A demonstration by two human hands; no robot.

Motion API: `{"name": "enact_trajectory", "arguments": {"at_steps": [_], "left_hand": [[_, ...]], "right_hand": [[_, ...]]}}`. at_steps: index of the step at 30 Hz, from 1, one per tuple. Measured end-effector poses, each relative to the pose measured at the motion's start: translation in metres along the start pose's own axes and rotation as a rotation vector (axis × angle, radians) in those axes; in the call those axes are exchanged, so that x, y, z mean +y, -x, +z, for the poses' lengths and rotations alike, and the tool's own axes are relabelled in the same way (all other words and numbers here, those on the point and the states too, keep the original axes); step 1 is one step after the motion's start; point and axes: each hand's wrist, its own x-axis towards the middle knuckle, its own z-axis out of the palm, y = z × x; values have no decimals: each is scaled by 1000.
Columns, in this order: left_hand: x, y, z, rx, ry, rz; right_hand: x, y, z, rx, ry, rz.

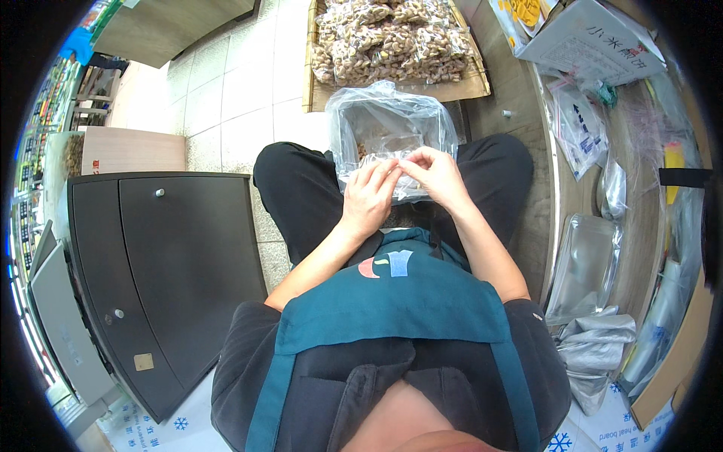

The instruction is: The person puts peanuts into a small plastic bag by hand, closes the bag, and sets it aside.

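In front of me stands a tub lined with a large clear plastic bag (pixel 443 121), with a few brown bits (pixel 362 150) at its inner left. Over its near side, my left hand (pixel 368 195) and my right hand (pixel 439 176) meet at the fingertips. They pinch the edge of a small clear plastic bag (pixel 395 148), whose contents I cannot make out. Just beyond the tub, a bamboo-edged tray (pixel 480 85) bears a heap of clear bags (pixel 392 42) filled with small tan and brown dried pieces.
A dark cabinet (pixel 192 237) stands at the left on the tiled floor (pixel 243 85). At the right, a wooden shelf (pixel 638 237) holds a stack of clear bags (pixel 584 265), a metal scoop (pixel 613 189) and a printed carton (pixel 593 42). Crumpled silver bags (pixel 596 350) lie nearer me.
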Motion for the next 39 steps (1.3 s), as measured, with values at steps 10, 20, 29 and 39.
{"name": "enact_trajectory", "arguments": {"at_steps": [10, 20, 29, 39], "left_hand": [[-11, -25, -23, 108, 373, -159], [-14, -40, -1, -308, 1035, -513], [-22, -22, 32, -258, 1084, -572], [-6, -35, 4, -80, 755, -292]], "right_hand": [[-21, 10, 1, 124, 403, -694], [-2, 16, 13, -71, 562, -617], [1, 13, 11, -320, 592, -413], [0, 7, 24, -315, 490, -307]]}}
